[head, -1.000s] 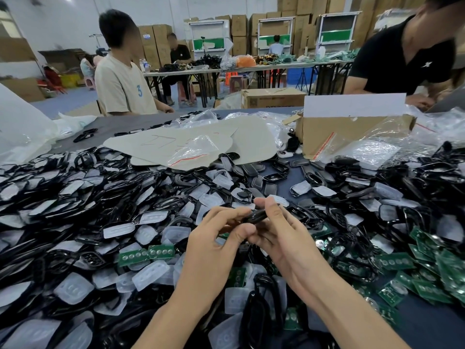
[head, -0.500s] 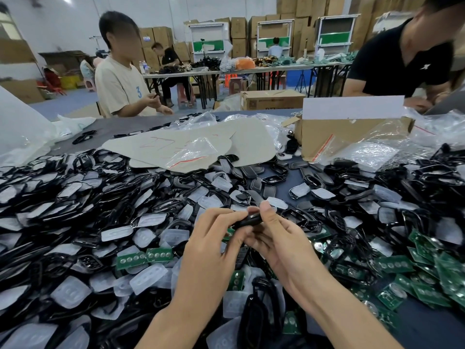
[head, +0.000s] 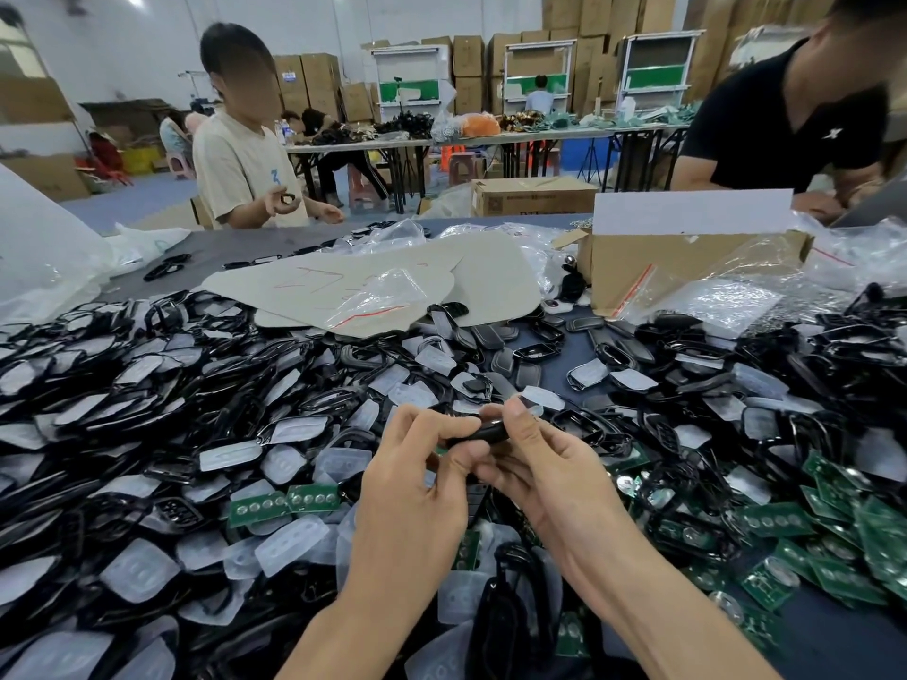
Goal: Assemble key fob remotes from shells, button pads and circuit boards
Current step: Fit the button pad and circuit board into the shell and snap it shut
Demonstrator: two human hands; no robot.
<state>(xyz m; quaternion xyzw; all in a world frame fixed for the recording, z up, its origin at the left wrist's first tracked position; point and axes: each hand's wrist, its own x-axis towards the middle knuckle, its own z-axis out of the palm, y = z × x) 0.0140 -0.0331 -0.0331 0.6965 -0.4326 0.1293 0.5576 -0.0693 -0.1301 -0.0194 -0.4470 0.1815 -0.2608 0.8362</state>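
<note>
My left hand (head: 417, 498), right hand (head: 554, 478) both pinching black fob shell (head: 483, 432), held above parts heap (head: 147, 409) on counter (head: 245, 247). Fingers (head: 441, 425) clamped round it. Light, stiff, glossy (likely slippery); grip rims, squeeze evenly, snap tabs probably fragile.

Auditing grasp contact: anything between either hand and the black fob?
Nothing visible. The left hand and right hand both pinch the fob directly, above the parts pile. The fingers hide the fob's underside.
</note>
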